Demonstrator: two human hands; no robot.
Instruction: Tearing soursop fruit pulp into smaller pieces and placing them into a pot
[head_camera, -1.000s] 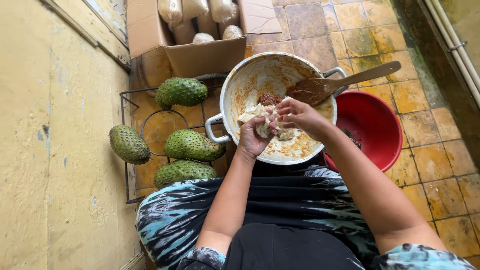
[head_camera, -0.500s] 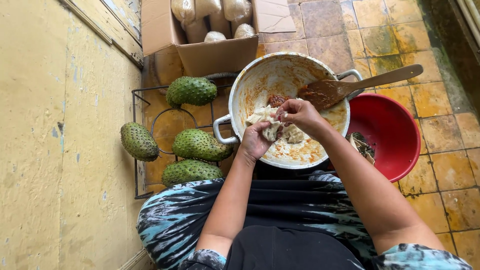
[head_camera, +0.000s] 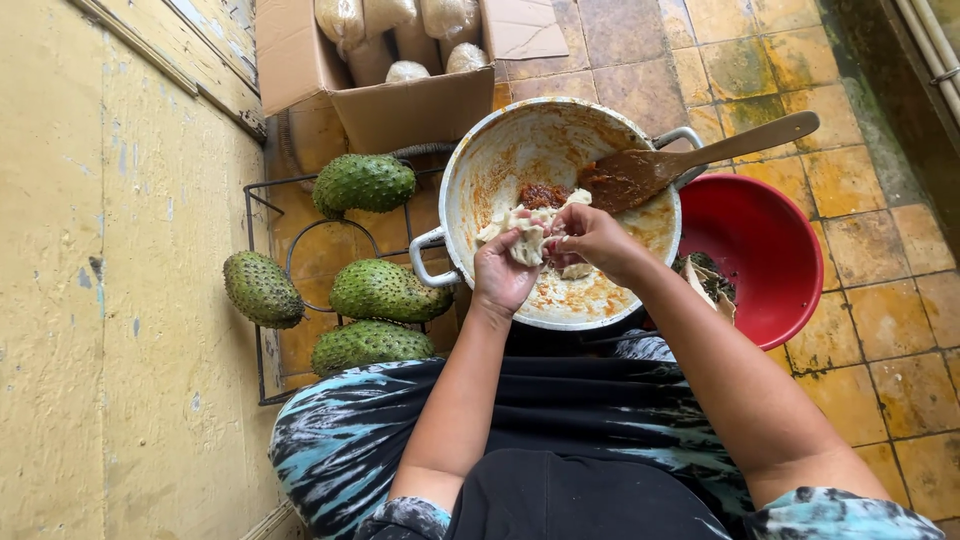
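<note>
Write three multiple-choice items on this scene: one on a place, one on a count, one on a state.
1. Where does the wooden spoon lie?
A. In the cardboard box
B. On the tiled floor
C. In the white pot, handle over the rim

2. How many spiky green fruits lie on the wire rack?
A. Two
B. Four
C. Six

3. What are the two hands doing?
A. Holding a lump of white pulp between them over the pot
B. Resting empty on the lap
C. Gripping the spoon's handle

Key:
1 C: its blade lies inside the white pot and its handle sticks out past the rim, above the red bowl.
2 B: four fruits can be counted left of the pot.
3 A: the left hand and right hand both pinch the white pulp.
</note>
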